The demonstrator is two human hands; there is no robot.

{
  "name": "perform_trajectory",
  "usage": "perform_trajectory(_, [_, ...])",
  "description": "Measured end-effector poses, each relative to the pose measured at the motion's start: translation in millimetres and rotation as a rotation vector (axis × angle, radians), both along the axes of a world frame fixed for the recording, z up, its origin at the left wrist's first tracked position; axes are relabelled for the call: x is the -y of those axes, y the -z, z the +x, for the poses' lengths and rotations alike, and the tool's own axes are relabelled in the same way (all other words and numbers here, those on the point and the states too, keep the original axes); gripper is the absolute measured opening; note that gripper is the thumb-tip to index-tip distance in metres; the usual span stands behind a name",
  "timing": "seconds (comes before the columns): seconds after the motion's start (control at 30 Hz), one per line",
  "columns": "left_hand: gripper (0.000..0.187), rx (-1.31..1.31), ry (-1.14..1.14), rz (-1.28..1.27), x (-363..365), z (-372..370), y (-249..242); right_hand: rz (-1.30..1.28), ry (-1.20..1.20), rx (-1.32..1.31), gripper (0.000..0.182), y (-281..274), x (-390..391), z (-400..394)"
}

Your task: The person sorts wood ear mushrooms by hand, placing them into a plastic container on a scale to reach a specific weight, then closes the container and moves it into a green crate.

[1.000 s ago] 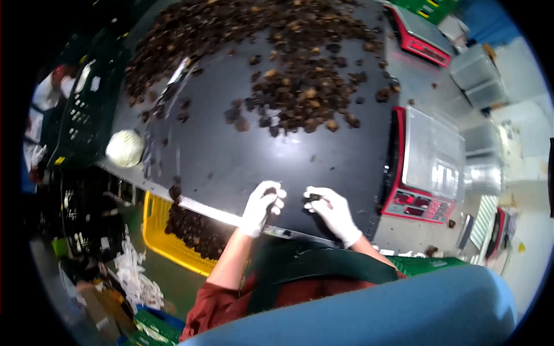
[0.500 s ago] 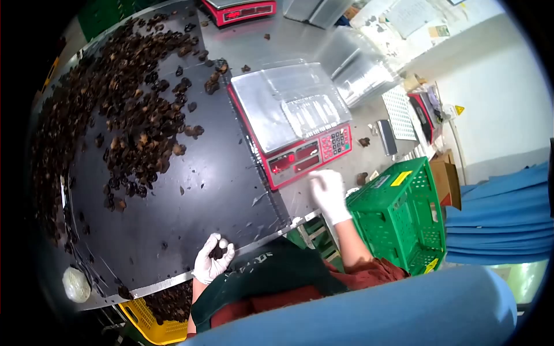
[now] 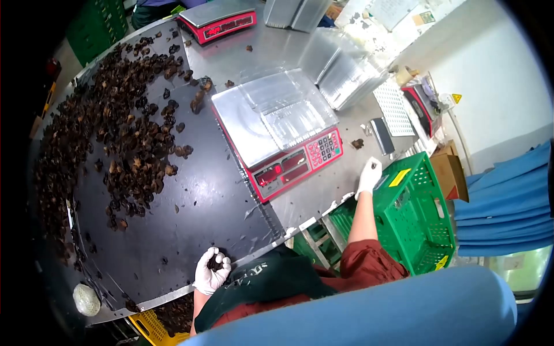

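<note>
My left hand (image 3: 212, 272), in a white glove, is curled round a dark mushroom piece (image 3: 216, 263) at the table's front edge. The white-gloved right hand (image 3: 368, 177) reaches to the table edge beside the green crate, its fingers closed round a small dark piece that looks like the same mushroom and is mostly hidden. Between the hands and farther back stands a red scale (image 3: 294, 168) with a clear plastic tray (image 3: 297, 118) on its metal plate. A large heap of dark brown mushroom pieces (image 3: 135, 155) covers the left of the table.
A green crate (image 3: 398, 178) stands right of my body. Stacked clear trays (image 3: 350, 78), a phone-like dark slab (image 3: 382, 136) and a loose piece (image 3: 358, 143) lie beyond the scale. Another red scale (image 3: 217, 26) is at the back. A yellow basket (image 3: 151, 330) sits below the edge.
My right hand has moved right from the scale's front to the crate's corner and closed on the piece lying there. The left hand stays near the edge, its fingers curled. The view has shifted slightly.
</note>
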State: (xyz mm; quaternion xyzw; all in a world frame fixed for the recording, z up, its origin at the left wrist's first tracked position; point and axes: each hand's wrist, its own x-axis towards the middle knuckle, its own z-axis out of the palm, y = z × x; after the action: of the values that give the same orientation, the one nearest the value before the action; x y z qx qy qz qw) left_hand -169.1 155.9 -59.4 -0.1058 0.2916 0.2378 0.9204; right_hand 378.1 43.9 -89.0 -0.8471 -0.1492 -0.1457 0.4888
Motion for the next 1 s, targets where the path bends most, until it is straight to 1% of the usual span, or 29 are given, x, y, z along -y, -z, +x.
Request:
perform_trajectory(0.07, [0.015, -0.049, -0.007, -0.008, 1, 3, 0, -0.055, 0.01, -0.045, 0.029, -3, -22, 18])
perform_trajectory(0.17, [0.013, -0.15, -0.045, 0.004, 3, 7, -8, -0.217, 0.07, -0.146, 0.048, -5, -51, 43])
perform_trajectory(0.27, [0.013, -0.201, -0.063, -0.006, 6, 6, -8, -0.533, 0.045, -0.155, 0.065, 0, -64, 62])
perform_trajectory(0.3, [0.011, -0.21, -0.066, -0.008, 6, 8, -13, -0.634, -0.004, -0.226, 0.064, -6, -63, 64])
perform_trajectory(0.4, [0.009, -0.28, -0.146, -0.054, 9, 11, -9, -0.697, -0.014, -0.278, 0.058, 0, -59, 80])
perform_trajectory(0.43, [0.008, -0.296, -0.152, -0.062, 9, 12, -8, -0.56, 0.018, -0.162, 0.037, 12, -55, 82])
perform_trajectory(0.47, [0.008, -0.292, -0.152, -0.059, 9, 13, -9, -0.188, 0.004, -0.383, 0.03, 20, -50, 88])
perform_trajectory(0.53, [0.009, -0.279, -0.153, -0.052, 8, 19, -13, 0.575, -0.03, -0.786, 0.017, 4, -49, 81])
perform_trajectory(0.57, [0.006, -0.238, -0.136, -0.045, 8, 17, -5, 0.941, -0.154, -0.92, 0.009, -7, -47, 70])
perform_trajectory(0.6, [0.005, -0.23, -0.12, -0.026, 7, 19, -6, 1.052, -0.216, -0.948, 0.015, -21, -48, 53])
perform_trajectory(0.67, [0.006, -0.22, -0.081, 0.013, 6, 23, -10, 0.83, -0.323, -0.821, 0.019, -42, -56, 20])
perform_trajectory(0.7, [0.008, -0.208, -0.079, 0.023, 5, 24, -8, 0.541, -0.348, -0.732, 0.022, -43, -56, 16])
perform_trajectory(0.73, [0.008, -0.211, -0.063, 0.028, 4, 24, -8, 0.303, -0.364, -0.601, 0.019, -41, -57, 13])
perform_trajectory(0.8, [0.008, -0.209, -0.032, 0.04, 1, 28, -9, -0.021, -0.471, -0.137, 0.014, -29, -63, 21])
perform_trajectory(0.83, [0.008, -0.191, -0.028, 0.041, 0, 30, -9, -0.075, -0.519, -0.113, 0.013, -29, -66, 22])
perform_trajectory(0.93, [0.008, -0.208, -0.03, 0.052, 0, 30, -6, -0.267, -0.518, -0.407, 0.02, -35, -78, 23])
perform_trajectory(0.97, [0.007, -0.211, -0.03, 0.046, 0, 30, -7, -0.273, -0.574, -0.446, 0.023, -34, -79, 21])
perform_trajectory(1.0, [0.007, -0.215, -0.03, 0.038, 0, 30, -8, -0.388, -0.518, -0.334, 0.023, -33, -80, 22])
